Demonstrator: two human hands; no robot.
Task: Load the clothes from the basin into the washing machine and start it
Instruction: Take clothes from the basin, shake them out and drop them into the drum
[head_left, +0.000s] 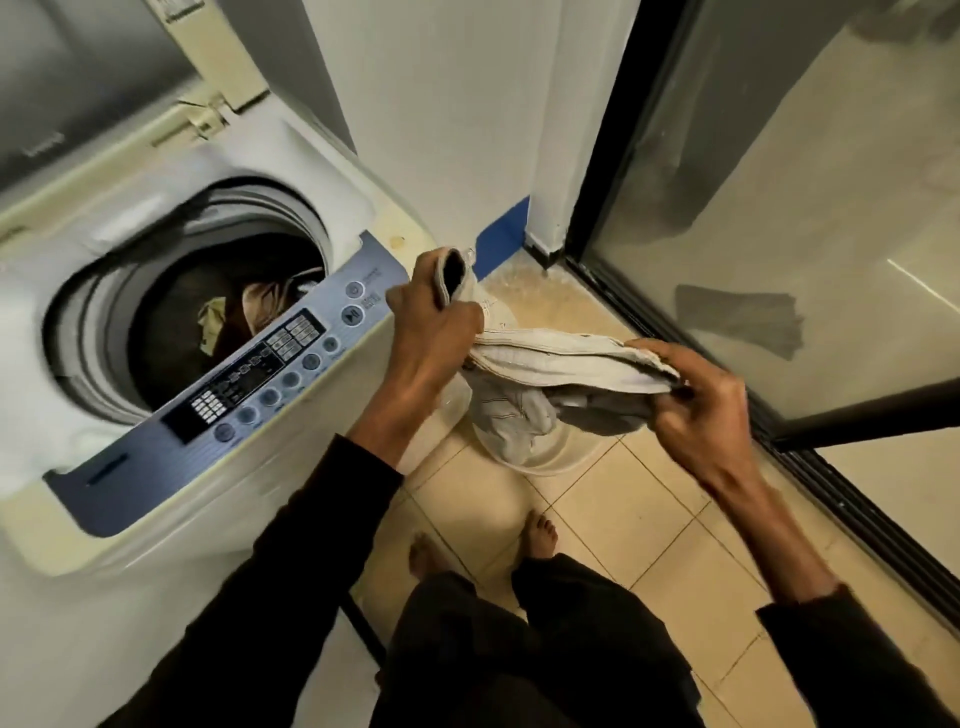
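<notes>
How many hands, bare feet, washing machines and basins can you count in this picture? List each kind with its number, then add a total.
Hands: 2, the left hand and right hand, both in a grip on the pale garment
Bare feet: 2
Washing machines: 1, the washing machine, lid open
Basins: 1, the basin on the floor
Total: 6

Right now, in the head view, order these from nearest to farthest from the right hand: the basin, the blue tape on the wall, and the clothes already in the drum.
From the right hand:
1. Basin, on the floor just below and to its left.
2. Blue tape, at the wall's base, up and to the left.
3. Clothes in the drum, far left inside the washing machine.
</notes>
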